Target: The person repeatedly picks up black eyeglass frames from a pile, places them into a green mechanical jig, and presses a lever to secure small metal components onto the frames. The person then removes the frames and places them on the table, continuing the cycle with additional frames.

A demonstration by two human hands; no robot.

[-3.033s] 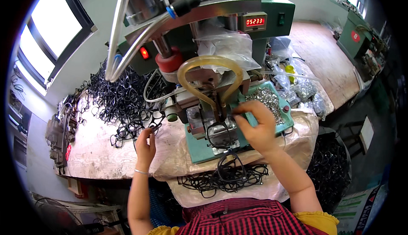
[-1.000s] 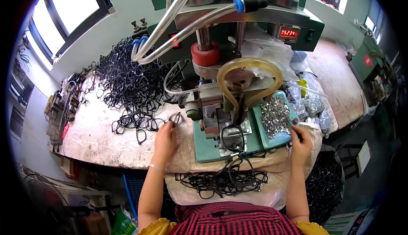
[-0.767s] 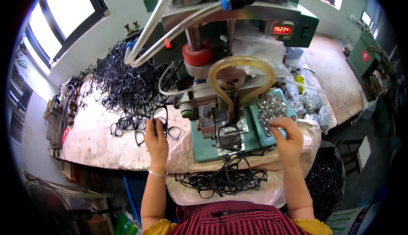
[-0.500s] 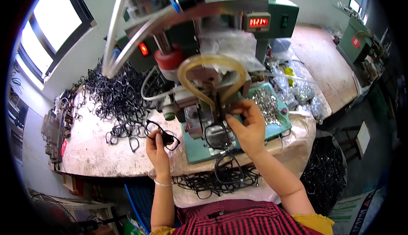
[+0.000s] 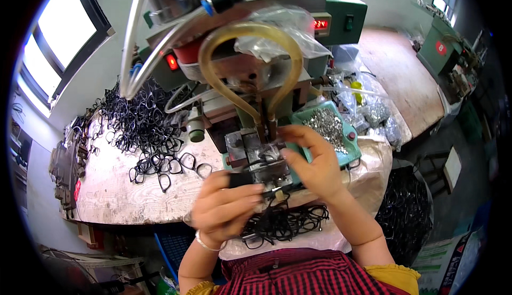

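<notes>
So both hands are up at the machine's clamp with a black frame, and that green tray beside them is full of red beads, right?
Not quite: the head view shows the green tray holding small silvery metal parts, not red beads. The left hand and right hand are indeed at the clamp with a black frame.

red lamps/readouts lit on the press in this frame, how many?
2. A round red lamp on the machine's left front, beside the clear tubes; a red digit readout on the green box upper right. The plastic bag may hide others.
</notes>
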